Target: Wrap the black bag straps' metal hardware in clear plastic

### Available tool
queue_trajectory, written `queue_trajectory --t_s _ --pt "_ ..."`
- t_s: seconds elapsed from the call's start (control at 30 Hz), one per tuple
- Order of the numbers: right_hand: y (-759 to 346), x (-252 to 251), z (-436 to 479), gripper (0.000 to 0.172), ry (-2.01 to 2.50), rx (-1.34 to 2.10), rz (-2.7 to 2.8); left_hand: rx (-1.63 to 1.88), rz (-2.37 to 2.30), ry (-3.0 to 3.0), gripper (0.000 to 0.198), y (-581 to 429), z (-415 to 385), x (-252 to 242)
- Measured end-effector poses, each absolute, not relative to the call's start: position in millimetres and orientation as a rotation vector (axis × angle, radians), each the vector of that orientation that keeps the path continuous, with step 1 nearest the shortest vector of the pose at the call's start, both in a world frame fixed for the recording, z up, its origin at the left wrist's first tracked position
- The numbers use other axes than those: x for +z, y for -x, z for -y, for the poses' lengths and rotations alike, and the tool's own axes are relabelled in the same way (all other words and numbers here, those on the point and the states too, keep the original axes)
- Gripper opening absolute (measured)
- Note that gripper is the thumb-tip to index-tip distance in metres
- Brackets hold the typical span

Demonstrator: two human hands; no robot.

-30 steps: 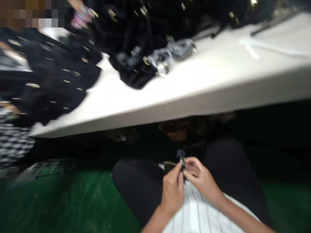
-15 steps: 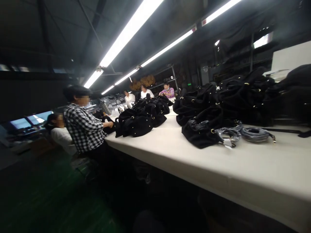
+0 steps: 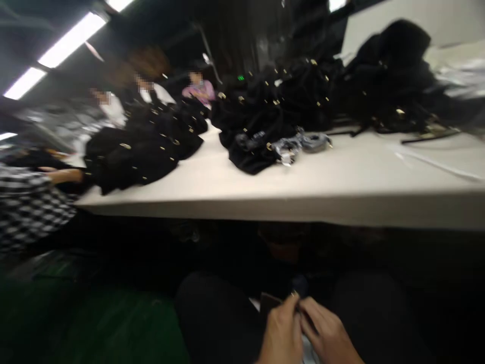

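Looking lower than in the earlier frame, bringing left hand and right hand into view. Pinching metal piece in left hand, near side of table; cannot tell right grip. Brace both hands together.

The left hand and right hand are side by side before the table. Ahead of them, coils lie on it, one heap of bags behind; a second heap lies ahead-left. A co-worker's sleeve is farther left.
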State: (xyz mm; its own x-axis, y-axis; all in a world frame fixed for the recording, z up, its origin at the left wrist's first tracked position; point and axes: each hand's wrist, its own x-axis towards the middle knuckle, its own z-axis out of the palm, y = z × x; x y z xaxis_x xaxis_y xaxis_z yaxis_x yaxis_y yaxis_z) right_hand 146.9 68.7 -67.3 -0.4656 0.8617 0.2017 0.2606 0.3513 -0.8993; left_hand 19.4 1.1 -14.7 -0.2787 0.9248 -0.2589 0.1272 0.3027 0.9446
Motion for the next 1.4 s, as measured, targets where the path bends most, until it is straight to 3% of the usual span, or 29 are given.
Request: queue_trajectory --t_s 0.13,0.37,0.53,0.8,1.27,1.4 --pt "-169 -65 -46 0.018 0.784 1.055 2.157 1.007 -1.600 -0.822 0.039 -27 13 -19" --pt "-179 -60 -52 0.009 0.979 1.321 1.903 0.958 -1.501 -0.684 0.048 -31 20 -21" --pt "-181 -64 -53 0.008 1.030 1.373 1.860 0.899 -1.620 -0.681 0.031 -27 32 -11" --pt "-175 -65 -51 0.015 0.748 1.123 2.085 0.848 -1.773 -0.864 0.022 -30 25 -20" --pt "-184 -59 -55 0.006 1.066 1.417 1.776 0.865 -1.647 -0.703 0.040 -26 36 -12" --pt "-184 -62 -52 0.007 1.031 1.413 1.802 0.762 -1.729 -0.982 0.030 -19 38 -6"
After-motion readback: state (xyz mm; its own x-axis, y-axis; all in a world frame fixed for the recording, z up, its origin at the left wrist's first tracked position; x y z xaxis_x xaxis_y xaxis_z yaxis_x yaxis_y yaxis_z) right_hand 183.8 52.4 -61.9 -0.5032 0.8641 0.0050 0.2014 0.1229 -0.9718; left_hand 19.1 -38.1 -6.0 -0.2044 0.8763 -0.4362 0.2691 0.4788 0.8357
